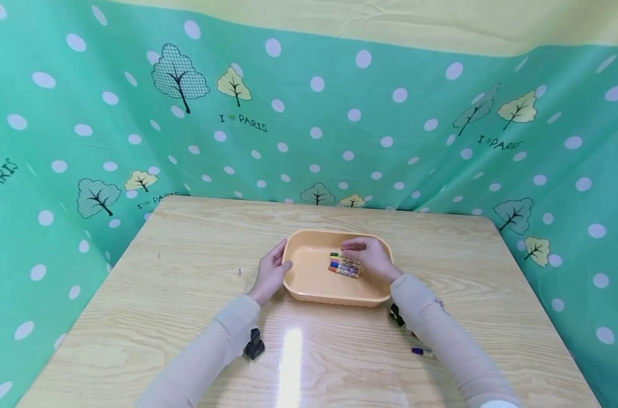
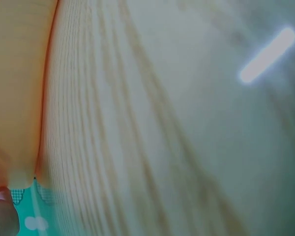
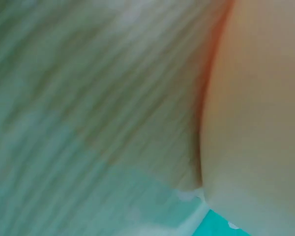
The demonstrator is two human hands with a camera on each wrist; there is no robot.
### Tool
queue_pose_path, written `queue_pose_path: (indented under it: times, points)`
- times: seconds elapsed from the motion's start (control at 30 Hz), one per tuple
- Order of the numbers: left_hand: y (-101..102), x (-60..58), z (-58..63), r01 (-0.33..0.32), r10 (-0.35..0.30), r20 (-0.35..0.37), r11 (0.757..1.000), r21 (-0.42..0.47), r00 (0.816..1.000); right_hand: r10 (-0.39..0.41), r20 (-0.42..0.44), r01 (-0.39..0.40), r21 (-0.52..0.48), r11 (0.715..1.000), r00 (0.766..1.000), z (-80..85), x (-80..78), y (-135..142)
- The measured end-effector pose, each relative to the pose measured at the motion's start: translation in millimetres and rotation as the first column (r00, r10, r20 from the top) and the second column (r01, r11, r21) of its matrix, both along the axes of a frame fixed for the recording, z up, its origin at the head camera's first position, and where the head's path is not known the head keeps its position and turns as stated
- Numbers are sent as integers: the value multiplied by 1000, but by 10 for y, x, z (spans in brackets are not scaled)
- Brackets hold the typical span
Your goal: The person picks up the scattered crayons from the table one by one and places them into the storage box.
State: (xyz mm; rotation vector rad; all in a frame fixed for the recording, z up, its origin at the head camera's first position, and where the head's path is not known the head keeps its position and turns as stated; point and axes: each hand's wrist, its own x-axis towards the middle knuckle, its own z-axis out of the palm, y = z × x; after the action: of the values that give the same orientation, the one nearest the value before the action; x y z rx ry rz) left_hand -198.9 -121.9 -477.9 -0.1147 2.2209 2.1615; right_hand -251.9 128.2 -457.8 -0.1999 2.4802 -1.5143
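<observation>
A shallow orange plastic tray [image 1: 309, 283] rests on the table. My left hand [image 1: 272, 273] grips its left rim, thumb over the inside and fingers along the outside. In the left wrist view the tray's wall [image 2: 17, 88] fills the left edge, and part of a finger [image 2: 2, 219] shows low in the corner. Several crayons [image 1: 344, 271] lie side by side in the tray, with orange, blue and green tips among them. Over the upper ones is my right hand [image 1: 372, 258], its fingertips close to the green-tipped crayon [image 1: 335, 254]; whether they pinch it is hidden.
Partly behind the right forearm, a purple-tipped crayon [image 1: 418, 351] lies on the wooden table [image 1: 196, 249]. Black wrist devices show at the left [image 1: 255, 344] and right sleeves. A green dotted curtain [image 1: 314, 113] hangs behind the table and at both sides.
</observation>
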Motion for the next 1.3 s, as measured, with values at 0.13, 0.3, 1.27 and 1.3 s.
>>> queue_pose_path:
  times: [0.13, 0.3, 1.27, 1.3]
  points:
    - [5, 5, 14, 4, -4, 1, 1000, -3, 1000, 14, 42, -11, -62, 998, 999, 110, 32, 40]
    - [12, 21, 12, -9, 9, -6, 1000, -11, 1000, 39, 2, -39, -47, 998, 999, 351, 125, 176]
    - [9, -1, -18, -17, 17, -3, 1000, -14, 1000, -1, 45, -8, 211, 977, 999, -62, 744, 1780]
    - [13, -2, -14, -18, 18, -3, 1000, -16, 1000, 3, 54, -14, 205, 979, 999, -96, 747, 1791]
